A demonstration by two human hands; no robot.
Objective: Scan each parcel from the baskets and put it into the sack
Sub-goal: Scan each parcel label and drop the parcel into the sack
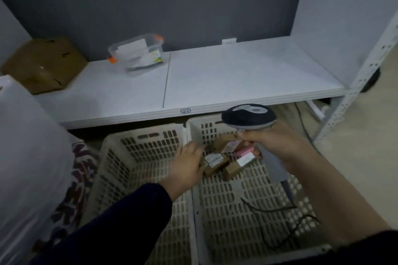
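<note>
turn the labelled parcel (213,162) label-up as you lift it from the right basket (226,211), so the scanner (247,116) reads it cleanly (the sack (25,146) waits at your left). your left hand (189,163) reaches down onto the parcel's edge, fingers loosely bent, and i can't tell if they grip it. your right hand (273,142) wraps the scanner's handle, poised above.

Dim, even indoor light. The shelf (237,75) is brightest; space beneath it is shadowed. Overall soft blur; edges bow.

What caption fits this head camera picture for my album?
Right hand holds the scanner over the right basket while the left hand reaches for a brown parcel.
</note>
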